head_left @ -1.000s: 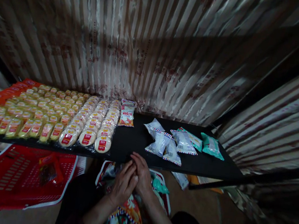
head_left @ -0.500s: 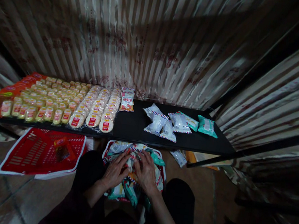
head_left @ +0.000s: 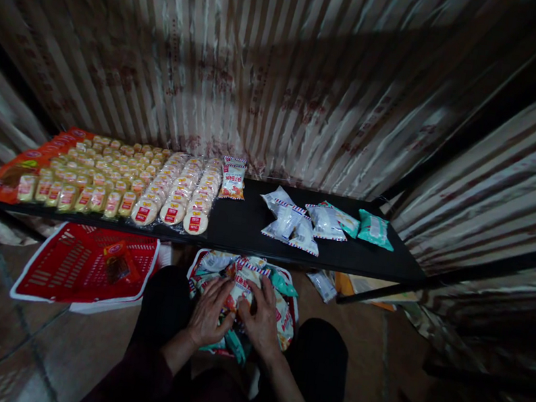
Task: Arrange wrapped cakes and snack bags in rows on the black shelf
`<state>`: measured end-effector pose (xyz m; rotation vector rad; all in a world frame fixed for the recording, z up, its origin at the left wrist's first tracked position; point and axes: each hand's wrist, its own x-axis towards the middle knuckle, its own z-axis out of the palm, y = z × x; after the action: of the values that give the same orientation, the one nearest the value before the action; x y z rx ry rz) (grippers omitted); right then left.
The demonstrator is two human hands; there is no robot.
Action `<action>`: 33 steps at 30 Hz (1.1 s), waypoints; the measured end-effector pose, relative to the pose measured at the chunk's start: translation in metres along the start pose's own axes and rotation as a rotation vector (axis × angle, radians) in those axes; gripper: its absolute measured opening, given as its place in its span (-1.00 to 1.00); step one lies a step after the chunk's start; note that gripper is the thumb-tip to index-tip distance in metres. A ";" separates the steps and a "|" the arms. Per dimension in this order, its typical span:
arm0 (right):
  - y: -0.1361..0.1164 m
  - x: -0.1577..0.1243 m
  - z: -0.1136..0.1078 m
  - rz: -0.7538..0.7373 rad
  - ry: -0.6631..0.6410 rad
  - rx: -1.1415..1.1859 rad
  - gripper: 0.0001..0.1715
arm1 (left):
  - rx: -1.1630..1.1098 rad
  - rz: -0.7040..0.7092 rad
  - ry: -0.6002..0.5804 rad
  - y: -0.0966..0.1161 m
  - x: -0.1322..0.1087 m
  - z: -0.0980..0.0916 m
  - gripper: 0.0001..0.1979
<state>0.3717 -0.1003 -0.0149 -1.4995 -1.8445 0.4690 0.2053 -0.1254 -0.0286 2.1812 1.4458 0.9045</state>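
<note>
My left hand and my right hand are over a basket between my knees, heaped with packaged snacks. Between them is a white snack bag with red lettering and a striped edge. The fingers of both hands curve round its two sides, and the thumbs point toward each other near its lower end. Green bags and more white bags lie around and beneath it in the basket. The lower part of the held bag is partly covered by my hands.
A black shelf runs in front, bearing rows of small yellow cakes, round packaged biscuits, an upright-facing snack bag, loose white bags and a green bag. A red basket with an orange packet stands left.
My hands have moved slightly apart and down, and more of the white bag between them shows. The whole view has shifted a little; the shelf goods stay in place.
</note>
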 end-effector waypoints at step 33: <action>-0.055 0.051 -0.031 0.895 0.009 1.259 -0.58 | -0.941 -0.670 0.113 0.039 0.013 -0.019 -0.54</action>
<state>0.3514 -0.0711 0.0573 -1.2121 -0.4132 1.6248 0.2225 -0.1298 0.0132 0.9035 1.2687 1.1240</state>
